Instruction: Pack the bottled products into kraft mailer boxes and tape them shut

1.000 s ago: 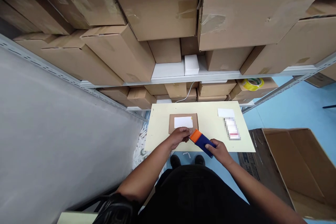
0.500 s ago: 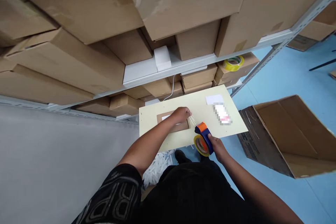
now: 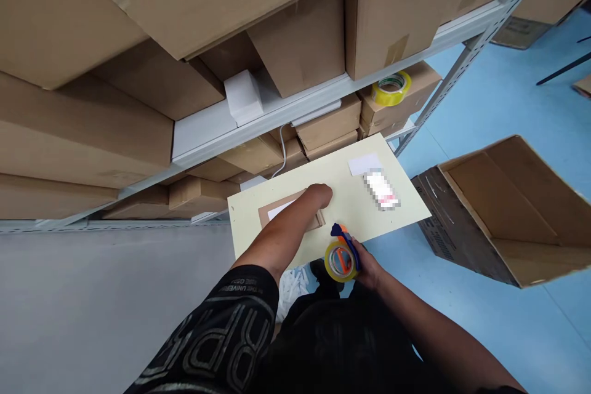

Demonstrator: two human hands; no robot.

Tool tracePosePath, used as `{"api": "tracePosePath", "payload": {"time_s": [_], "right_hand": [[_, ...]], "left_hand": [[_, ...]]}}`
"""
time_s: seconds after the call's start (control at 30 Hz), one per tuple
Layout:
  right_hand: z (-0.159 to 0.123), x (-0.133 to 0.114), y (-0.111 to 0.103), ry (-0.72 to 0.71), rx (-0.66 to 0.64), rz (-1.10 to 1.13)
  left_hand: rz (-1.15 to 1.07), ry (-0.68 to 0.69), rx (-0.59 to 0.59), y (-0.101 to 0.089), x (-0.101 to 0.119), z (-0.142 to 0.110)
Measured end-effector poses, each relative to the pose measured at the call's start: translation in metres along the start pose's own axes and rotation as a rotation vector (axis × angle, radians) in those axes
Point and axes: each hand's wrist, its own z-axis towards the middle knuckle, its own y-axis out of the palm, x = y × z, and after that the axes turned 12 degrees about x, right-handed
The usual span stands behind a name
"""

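On the worktop (image 3: 344,209), a cardboard package (image 3: 265,212) lies left, a paper slip (image 3: 364,164) right; shelving (image 3: 203,139) stands behind.

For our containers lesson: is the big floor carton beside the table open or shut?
Open: nothing covers the carton, and its inside shows.

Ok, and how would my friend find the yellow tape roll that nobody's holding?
Start at the big metal shelf and look at its lower level, behind the pale table. Near the right end, the yellow tape roll lies flat on a brown box. The other roll sits on the blue and orange dispenser in the right hand; this one has no dispenser.
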Motion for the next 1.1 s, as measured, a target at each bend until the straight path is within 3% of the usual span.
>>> {"api": "tracePosePath", "payload": {"time_s": [0.17, 0.33, 0.47, 0.57, 0.63, 0.7, 0.77, 0.83, 0.97, 1.1], "right_hand": [[0.011, 0.003, 0.01, 0.055, -0.047, 0.033], [0.022, 0.006, 0.016, 0.07, -0.075, 0.013], [0.023, 0.006, 0.015, 0.078, -0.051, -0.016], [0.023, 0.007, 0.016, 0.085, -0.045, -0.018], [0.024, 0.008, 0.017, 0.089, -0.045, -0.014], [0.026, 0.01, 0.017, 0.089, -0.048, -0.015], [0.028, 0.012, 0.016, 0.081, -0.06, -0.021], [0.031, 0.014, 0.014, 0.073, -0.06, -0.041], [0.034, 0.013, 0.016, 0.057, -0.038, -0.087], [0.034, -0.003, 0.026, 0.065, -0.038, -0.084]], "left_hand": [[0.052, 0.002, 0.003, 0.016, -0.007, 0.008], [0.045, 0.014, 0.123, 0.021, -0.012, 0.003], [-0.036, 0.032, 0.389, 0.015, -0.027, -0.021], [-0.147, 0.075, 0.594, 0.024, -0.06, -0.062], [-0.155, 0.123, 0.568, 0.04, -0.091, -0.099], [-0.102, 0.142, 0.421, 0.061, -0.124, -0.134], [-0.056, 0.068, 0.266, 0.082, -0.151, -0.162], [-0.04, 0.071, 0.198, 0.099, -0.169, -0.178], [-0.08, 0.165, 0.266, 0.122, -0.177, -0.189], [-0.08, 0.117, 0.375, 0.148, -0.16, -0.2]]}}
